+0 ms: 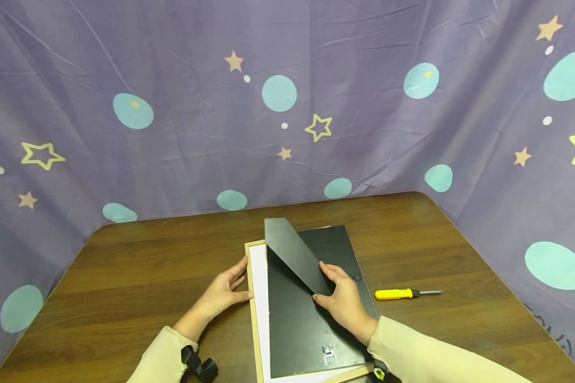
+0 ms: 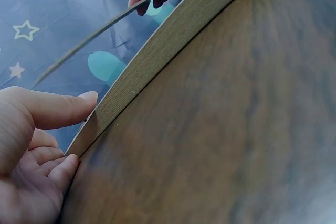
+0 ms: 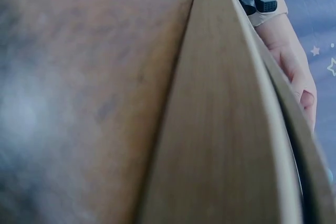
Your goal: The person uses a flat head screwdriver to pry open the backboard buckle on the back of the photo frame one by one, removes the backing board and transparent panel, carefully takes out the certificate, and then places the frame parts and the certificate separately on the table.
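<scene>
A light wooden picture frame (image 1: 256, 330) lies on the table with a white sheet (image 1: 261, 298) inside it. On top sits a black backing board (image 1: 302, 330), offset to the right so that a white strip shows on the left. From the board rises a black stand flap (image 1: 287, 244), tilted up. My right hand (image 1: 340, 298) pinches the flap's near end between thumb and fingers. At the frame's left edge, my left hand (image 1: 225, 290) grips the side, the thumb (image 2: 68, 107) on top and fingers low on the outer face.
A yellow-handled screwdriver (image 1: 397, 294) lies to the right of the frame on the brown wooden table (image 1: 148, 266). Behind the table hangs a purple curtain (image 1: 196, 133) with stars and dots. Each wrist wears a small black camera.
</scene>
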Demonstrator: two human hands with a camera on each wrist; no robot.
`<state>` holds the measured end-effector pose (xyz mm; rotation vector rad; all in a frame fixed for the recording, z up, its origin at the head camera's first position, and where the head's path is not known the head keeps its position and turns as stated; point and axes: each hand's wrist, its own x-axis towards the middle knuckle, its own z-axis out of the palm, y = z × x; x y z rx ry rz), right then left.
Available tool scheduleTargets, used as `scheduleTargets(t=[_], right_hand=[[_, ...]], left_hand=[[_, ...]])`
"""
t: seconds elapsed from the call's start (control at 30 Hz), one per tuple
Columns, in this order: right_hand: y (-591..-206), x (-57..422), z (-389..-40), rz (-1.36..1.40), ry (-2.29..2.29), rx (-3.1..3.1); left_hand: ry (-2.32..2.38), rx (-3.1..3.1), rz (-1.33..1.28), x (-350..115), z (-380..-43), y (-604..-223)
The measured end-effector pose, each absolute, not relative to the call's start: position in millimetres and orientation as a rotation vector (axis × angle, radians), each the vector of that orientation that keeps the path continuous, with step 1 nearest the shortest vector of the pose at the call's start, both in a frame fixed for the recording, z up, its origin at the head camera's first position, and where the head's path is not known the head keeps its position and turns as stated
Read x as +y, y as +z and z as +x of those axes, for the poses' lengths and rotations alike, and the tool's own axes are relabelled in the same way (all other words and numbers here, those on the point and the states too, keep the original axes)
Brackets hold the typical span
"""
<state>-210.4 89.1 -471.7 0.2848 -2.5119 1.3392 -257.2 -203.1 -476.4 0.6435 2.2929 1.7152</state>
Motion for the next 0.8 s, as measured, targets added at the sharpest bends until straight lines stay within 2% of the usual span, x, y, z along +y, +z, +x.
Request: scheduleTargets(t=[0.63,0.8], right_hand=[[-471.9,90.7,-211.2,0.288,1.345,-2.535],[-472.1,94.6,-211.8,0.262,1.473,-2.5]], left_hand=[[1.695,2.364,0.639,-200.4,-256.1,-479.0],[1.685,2.37,0.65,-198.9,-256.9,-479.5]])
